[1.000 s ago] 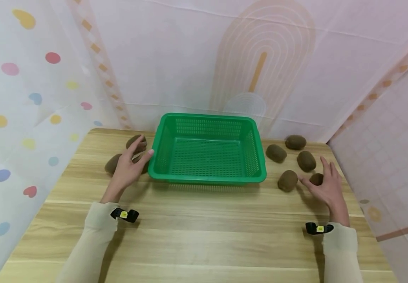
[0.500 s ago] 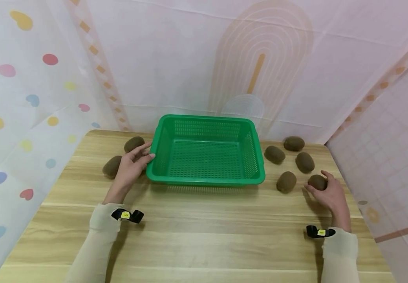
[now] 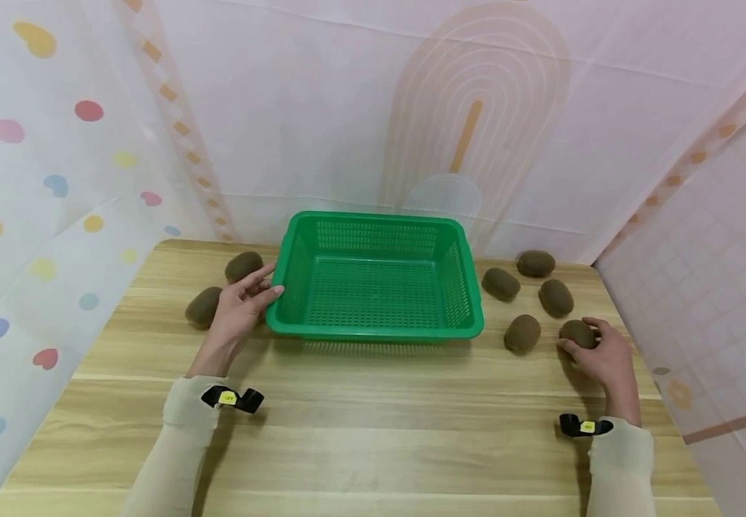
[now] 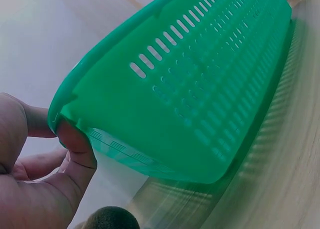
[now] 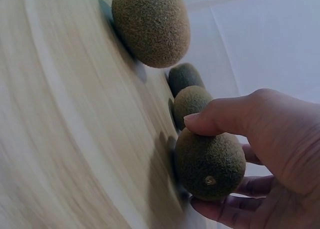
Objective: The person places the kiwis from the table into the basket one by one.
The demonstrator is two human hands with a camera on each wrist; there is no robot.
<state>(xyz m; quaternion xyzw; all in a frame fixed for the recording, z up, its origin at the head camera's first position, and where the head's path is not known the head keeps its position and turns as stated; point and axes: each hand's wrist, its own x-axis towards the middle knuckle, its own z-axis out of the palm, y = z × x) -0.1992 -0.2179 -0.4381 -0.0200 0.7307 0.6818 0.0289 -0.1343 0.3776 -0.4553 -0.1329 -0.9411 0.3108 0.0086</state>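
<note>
At the left end of the green plastic basket, my left hand pinches the rim, thumb on one side and curled fingers on the other. The left wrist view shows this hand bent round the basket's corner edge. On the right, my right hand holds a brown fuzzy kiwi between thumb and fingers. Up close in the right wrist view, the thumb lies across one side of that kiwi and the fingers wrap the other. It sits at the wooden tabletop; whether it touches cannot be told.
Several more kiwis lie right of the basket, the closest just left of my right hand. Two kiwis, one farther back and one nearer, lie by my left hand. A patterned cloth backdrop rises behind the wooden table.
My left hand has moved onto the basket rim and pinched it. My right hand, spread over the kiwi before, has come down and taken hold of it. The view has shifted slightly.
</note>
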